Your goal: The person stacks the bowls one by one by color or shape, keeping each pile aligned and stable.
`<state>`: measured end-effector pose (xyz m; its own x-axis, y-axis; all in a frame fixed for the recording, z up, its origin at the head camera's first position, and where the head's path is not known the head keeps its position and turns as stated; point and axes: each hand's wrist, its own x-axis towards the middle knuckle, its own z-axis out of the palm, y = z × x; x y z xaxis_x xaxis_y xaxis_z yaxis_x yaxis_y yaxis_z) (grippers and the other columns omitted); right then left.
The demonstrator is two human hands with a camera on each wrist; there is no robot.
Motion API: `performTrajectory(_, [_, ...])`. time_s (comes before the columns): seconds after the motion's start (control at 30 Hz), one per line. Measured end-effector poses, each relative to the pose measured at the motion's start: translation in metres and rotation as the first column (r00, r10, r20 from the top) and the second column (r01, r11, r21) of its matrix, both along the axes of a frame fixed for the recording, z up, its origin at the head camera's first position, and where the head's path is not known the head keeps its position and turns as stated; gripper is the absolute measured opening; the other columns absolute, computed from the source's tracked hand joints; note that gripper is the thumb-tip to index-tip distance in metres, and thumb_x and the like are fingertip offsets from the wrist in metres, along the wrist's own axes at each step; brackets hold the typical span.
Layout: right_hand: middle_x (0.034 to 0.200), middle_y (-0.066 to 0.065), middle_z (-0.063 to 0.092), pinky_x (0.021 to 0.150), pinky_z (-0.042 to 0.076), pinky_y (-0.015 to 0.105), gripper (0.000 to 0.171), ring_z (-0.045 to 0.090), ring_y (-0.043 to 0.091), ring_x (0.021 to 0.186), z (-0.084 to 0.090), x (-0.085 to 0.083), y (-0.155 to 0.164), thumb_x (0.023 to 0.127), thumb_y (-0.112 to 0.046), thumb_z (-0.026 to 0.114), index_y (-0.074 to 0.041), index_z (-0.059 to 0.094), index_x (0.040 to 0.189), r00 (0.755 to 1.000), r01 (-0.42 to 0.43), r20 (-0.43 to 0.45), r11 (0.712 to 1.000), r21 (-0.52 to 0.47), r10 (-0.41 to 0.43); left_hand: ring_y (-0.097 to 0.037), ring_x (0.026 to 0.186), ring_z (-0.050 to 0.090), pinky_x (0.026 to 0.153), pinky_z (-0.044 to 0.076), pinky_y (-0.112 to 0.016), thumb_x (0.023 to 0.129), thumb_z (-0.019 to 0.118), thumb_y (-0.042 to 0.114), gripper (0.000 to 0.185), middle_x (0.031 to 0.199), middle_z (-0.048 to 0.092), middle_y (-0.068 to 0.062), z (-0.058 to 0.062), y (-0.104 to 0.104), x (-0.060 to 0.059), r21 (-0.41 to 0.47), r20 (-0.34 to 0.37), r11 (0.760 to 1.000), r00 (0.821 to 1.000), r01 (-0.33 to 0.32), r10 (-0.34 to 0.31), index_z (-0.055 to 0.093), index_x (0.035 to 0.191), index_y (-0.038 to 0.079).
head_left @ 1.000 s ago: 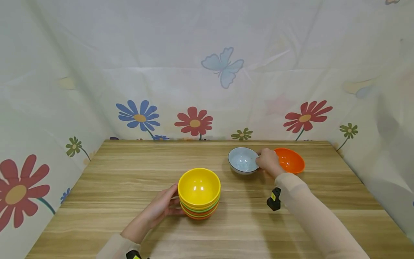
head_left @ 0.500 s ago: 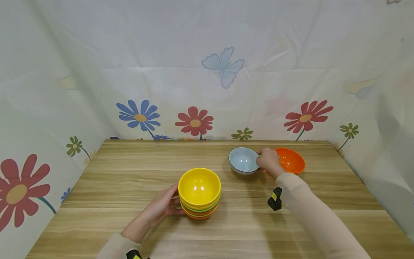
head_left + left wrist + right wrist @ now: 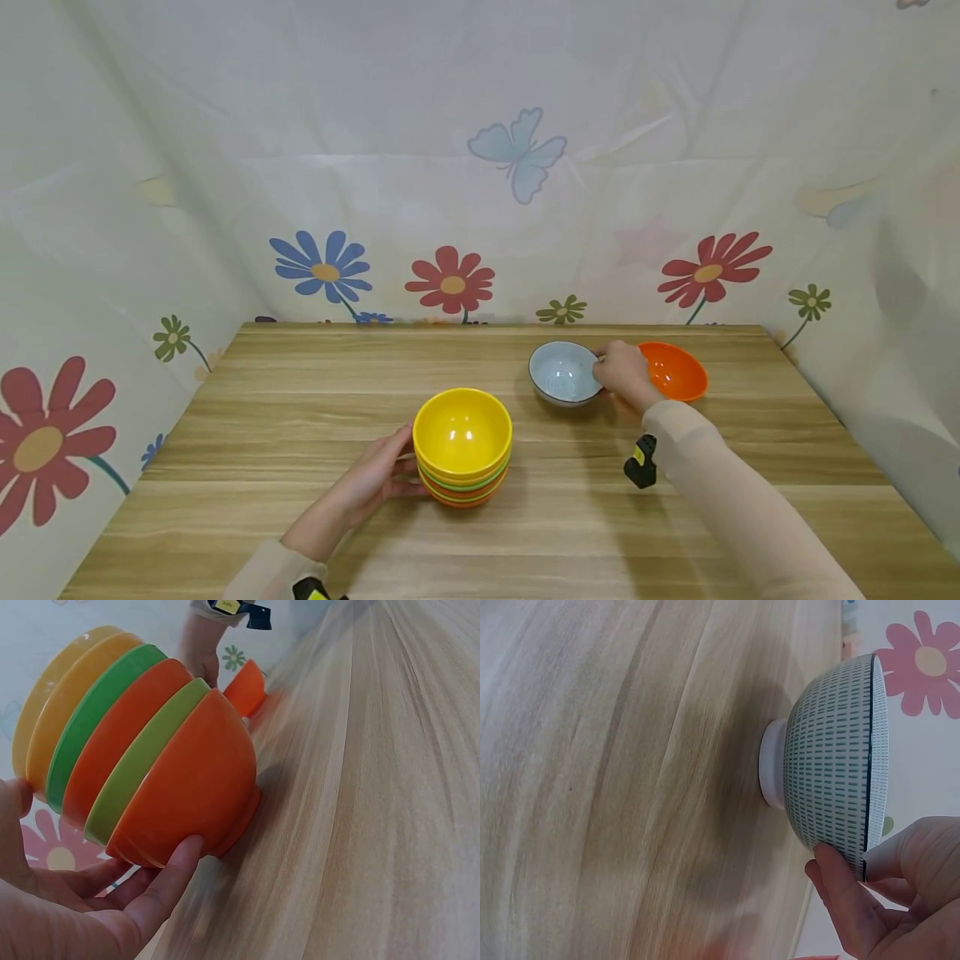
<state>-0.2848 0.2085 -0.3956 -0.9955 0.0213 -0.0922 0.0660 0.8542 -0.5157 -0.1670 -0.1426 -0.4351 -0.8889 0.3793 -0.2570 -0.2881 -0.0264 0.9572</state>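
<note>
The right hand (image 3: 621,375) pinches the right rim of a pale blue bowl (image 3: 561,372) that stands on the far right part of the wooden table (image 3: 300,400). In the right wrist view the thumb lies inside the rim and a fingertip (image 3: 838,879) presses on the outer wall. The outside of this bowl (image 3: 832,765) is white with many short dark green dashes in rows, it has a thin dark line along the rim and a small white foot that sits on the wood. Inside it looks plain light blue and it is empty.

Just to the right of that hand lies a single orange bowl (image 3: 675,372), shallow and open upward.

Nearer to the person, about the middle of the table, stands a stack of bowls (image 3: 462,447) with a yellow bowl (image 3: 462,429) on top. In the left wrist view the stack shows yellow, green, orange, light green and orange layers from top to bottom. The left hand (image 3: 367,483) cups the left side of the stack, with relaxed fingers (image 3: 169,881) lying against the lowest orange bowl (image 3: 195,780).

Behind the table hangs a white cloth (image 3: 480,167) with printed flowers and a butterfly.
</note>
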Motion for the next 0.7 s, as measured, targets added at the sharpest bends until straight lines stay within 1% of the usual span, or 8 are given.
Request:
performTrajectory(0.23, [0.101, 0.026, 0.064, 0.048, 0.052, 0.024, 0.039, 0.066, 0.022, 0.057, 0.001, 0.0, 0.001, 0.082, -0.003, 0.047, 0.008, 0.058, 0.117, 0.999, -0.026, -0.027, 1.0, 0.014, 0.027, -0.021, 0.104, 0.059, 0.082, 0.053, -0.044, 0.096, 0.035, 0.05, 0.062, 0.123, 0.053, -0.013, -0.001, 0.0, -0.001, 0.004, -0.002, 1.0, 1.0, 0.003, -0.003, 0.044, 0.13, -0.001])
performTrajectory(0.43, [0.1, 0.027, 0.063, 0.049, 0.053, 0.024, 0.038, 0.065, 0.021, 0.058, 0.004, 0.002, -0.001, 0.082, -0.002, 0.048, 0.008, 0.057, 0.118, 0.999, -0.051, -0.009, 0.999, 0.003, 0.051, -0.02, 0.102, 0.06, 0.082, 0.053, -0.044, 0.093, 0.039, 0.053, 0.065, 0.121, 0.055, -0.011, -0.001, 0.0, -0.001, 0.014, 0.009, 1.0, 1.0, -0.002, 0.002, 0.045, 0.129, 0.0])
performTrajectory(0.7, [0.103, 0.026, 0.062, 0.049, 0.053, 0.023, 0.036, 0.064, 0.02, 0.056, 0.011, 0.003, -0.005, 0.084, -0.002, 0.048, 0.007, 0.058, 0.118, 0.997, -0.07, -0.012, 0.998, 0.003, 0.07, -0.021, 0.104, 0.059, 0.082, 0.053, -0.044, 0.095, 0.036, 0.052, 0.063, 0.123, 0.053, -0.012, -0.002, -0.001, -0.002, 0.011, -0.003, 1.0, 1.0, 0.011, -0.011, 0.045, 0.129, 0.0])
